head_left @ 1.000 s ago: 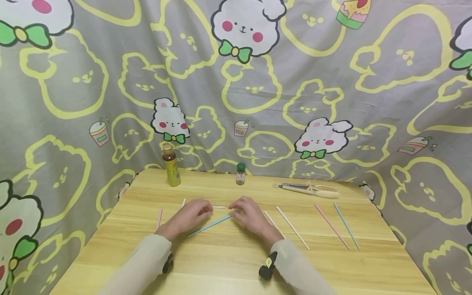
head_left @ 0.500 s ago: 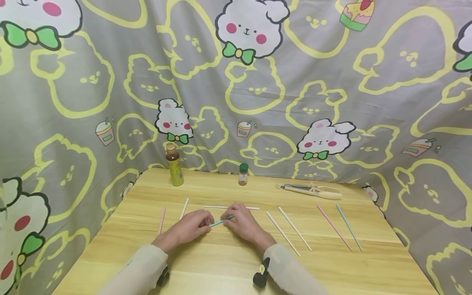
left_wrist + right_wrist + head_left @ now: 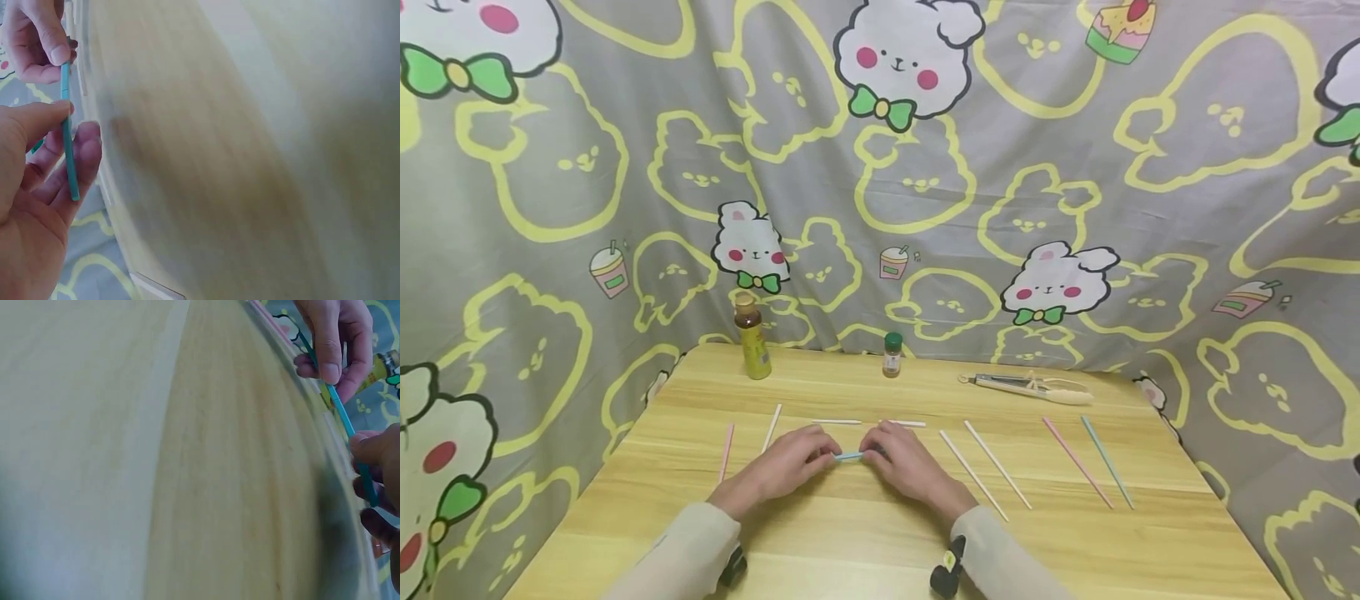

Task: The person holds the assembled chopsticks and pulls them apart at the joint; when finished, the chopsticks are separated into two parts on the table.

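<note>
A thin blue straw [image 3: 848, 456] is held level between the two hands, just over the wooden table [image 3: 850, 533]. My left hand [image 3: 793, 454] pinches it between thumb and fingers; in the left wrist view one end of the straw [image 3: 70, 169] sticks out past that thumb. On the other side my right hand [image 3: 901, 458] pinches it too, with thumb and fingertips. Only a short stretch of straw shows between the hands in the head view. Behind them lies a white straw [image 3: 837, 422], partly hidden by the right hand.
Left lie a pink straw [image 3: 726, 450] and a white straw [image 3: 772, 428]. Right lie two white straws [image 3: 973, 475], a pink straw [image 3: 1078, 462] and another blue straw [image 3: 1107, 462]. At the back stand a yellow bottle [image 3: 756, 350] and green-capped jar [image 3: 892, 357], beside tongs [image 3: 1030, 386].
A second ago the blue straw slanted with its near end beyond the left hand. Both hands now grip it, and it is closer to level. The right hand has come nearer the body.
</note>
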{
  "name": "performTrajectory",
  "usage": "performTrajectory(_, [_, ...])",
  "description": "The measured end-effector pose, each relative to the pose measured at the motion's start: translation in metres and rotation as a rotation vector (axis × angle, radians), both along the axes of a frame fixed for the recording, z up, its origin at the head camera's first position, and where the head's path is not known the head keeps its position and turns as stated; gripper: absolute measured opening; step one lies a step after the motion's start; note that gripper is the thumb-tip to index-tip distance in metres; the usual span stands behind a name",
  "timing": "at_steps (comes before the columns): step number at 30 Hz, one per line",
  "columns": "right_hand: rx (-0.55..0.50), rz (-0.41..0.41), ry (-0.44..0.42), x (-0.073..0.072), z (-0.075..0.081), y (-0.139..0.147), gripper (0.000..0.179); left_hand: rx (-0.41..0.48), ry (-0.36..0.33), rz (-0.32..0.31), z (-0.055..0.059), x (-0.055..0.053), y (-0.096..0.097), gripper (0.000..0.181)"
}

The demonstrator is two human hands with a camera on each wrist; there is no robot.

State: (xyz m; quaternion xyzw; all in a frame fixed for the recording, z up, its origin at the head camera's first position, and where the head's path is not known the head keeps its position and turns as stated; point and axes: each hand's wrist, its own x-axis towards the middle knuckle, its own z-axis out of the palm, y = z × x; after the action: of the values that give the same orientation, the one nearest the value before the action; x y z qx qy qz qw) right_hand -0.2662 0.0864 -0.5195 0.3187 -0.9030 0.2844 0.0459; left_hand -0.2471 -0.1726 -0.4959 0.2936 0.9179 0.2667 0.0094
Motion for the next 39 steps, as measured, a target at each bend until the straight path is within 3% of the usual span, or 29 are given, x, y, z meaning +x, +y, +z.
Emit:
performTrajectory(5, [-0.018, -0.011, -0.033, 0.010, 0.007, 0.014, 0.006, 0.041, -0.021, -0.009, 0.008, 0.005, 0.011, 0.016])
performTrajectory(16, [-0.129, 0.056, -0.101, 0.028, 0.013, 0.040, 0.017, 0.131, -0.119, -0.013, 0.007, 0.015, 0.031, 0.024])
performTrajectory(23, [-0.184, 0.051, -0.041, 0.036, 0.018, 0.050, 0.024, 0.184, -0.152, -0.037, 0.012, 0.021, 0.042, 0.019])
performTrajectory(32, [-0.243, 0.070, -0.090, 0.042, 0.020, 0.056, 0.028, 0.193, -0.104, -0.033, 0.016, 0.031, 0.050, 0.025])
performTrajectory(39, [-0.240, 0.069, -0.091, 0.045, 0.024, 0.057, 0.019, 0.181, 0.017, -0.033, 0.018, 0.036, 0.054, 0.015])
